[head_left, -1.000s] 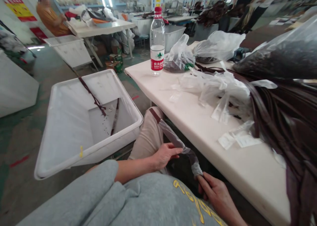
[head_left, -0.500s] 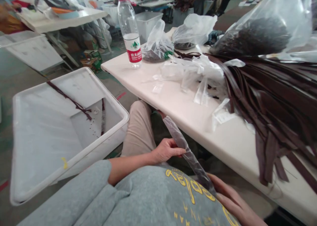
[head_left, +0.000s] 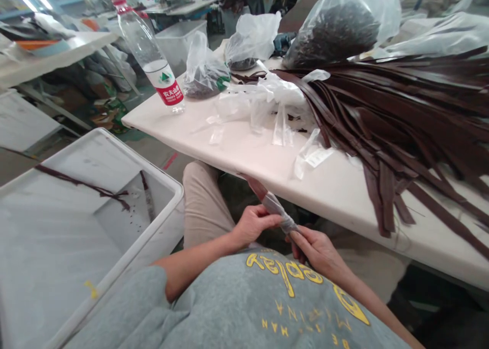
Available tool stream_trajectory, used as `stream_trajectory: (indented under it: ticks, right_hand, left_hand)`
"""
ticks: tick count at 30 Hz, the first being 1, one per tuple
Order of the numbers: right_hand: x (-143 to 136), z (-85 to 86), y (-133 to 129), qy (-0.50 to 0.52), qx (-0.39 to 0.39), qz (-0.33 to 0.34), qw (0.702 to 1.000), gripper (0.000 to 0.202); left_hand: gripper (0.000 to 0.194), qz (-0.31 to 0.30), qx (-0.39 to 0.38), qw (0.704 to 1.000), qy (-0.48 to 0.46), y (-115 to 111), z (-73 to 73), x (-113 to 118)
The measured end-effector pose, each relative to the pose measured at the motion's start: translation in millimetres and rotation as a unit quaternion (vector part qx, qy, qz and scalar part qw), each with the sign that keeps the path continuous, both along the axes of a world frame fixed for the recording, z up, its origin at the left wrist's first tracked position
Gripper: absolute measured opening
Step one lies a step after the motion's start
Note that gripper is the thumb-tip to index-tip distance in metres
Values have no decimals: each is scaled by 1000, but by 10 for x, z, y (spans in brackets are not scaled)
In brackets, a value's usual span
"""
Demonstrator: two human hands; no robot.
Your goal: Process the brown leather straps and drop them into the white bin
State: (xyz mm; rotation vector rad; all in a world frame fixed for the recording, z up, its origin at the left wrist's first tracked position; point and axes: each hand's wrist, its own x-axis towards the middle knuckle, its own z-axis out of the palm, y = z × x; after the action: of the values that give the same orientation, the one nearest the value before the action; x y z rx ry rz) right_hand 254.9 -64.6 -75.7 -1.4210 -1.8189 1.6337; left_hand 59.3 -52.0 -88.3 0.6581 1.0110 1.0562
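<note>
Both hands meet low in the lap, below the worktop point(head_left: 244, 155) edge. The left hand point(head_left: 254, 224) and right hand point(head_left: 319, 249) each close their grip on a bagged brown strap point(head_left: 273, 205), held tilted between them just under the pile of brown straps point(head_left: 401, 114).

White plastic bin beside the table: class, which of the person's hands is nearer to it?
Left. The left hand sits on the bin's side of the bagged brown strap; the right hand holds the strap's lower end, farther from the bin.
</note>
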Motion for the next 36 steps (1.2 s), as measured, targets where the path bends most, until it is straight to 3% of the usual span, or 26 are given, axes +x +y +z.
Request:
stream_trajectory:
  ticks: [3,6,8,10,14,19,22,25,31,36]
  right_hand:
    - [-90,18,81,10,38,5,999,56]
    - [-39,-10,106,40,22,24,999,56]
    - [67,-28,82,55,-11,33,998,55]
    - [186,-22,40,57,-47,32,997,56]
    - [373,50,-37,59,-96,24,993,59]
    - [591,132,-53,100,-190,4,977,59]
    - [661,188,12,108,-188,35,976,62]
    - [527,244,134,103,-115,36,987,60]
    - [-8,247,320,107,-50,-50,992,36]
    - [-5,207,287,88,-50,-58,993,30]
  left_hand:
    - [42,-53,21,998,-4,-96,-4,100]
    - [47,-80,24,996,-25,-63,26,70]
    - [66,-62,14,996,-57,7,59,-21]
    - [71,1,9,996,-89,91,100,-136]
    - [50,87,6,989,-122,269,207,-346]
    - [33,92,-17,991,-97,419,310,-475]
    - [29,84,-47,991,-91,413,321,-444]
    - [30,72,-64,992,-82,361,297,-334]
    - [30,64,-57,995,-58,304,245,-199]
    - [34,63,-30,997,-22,303,227,-293]
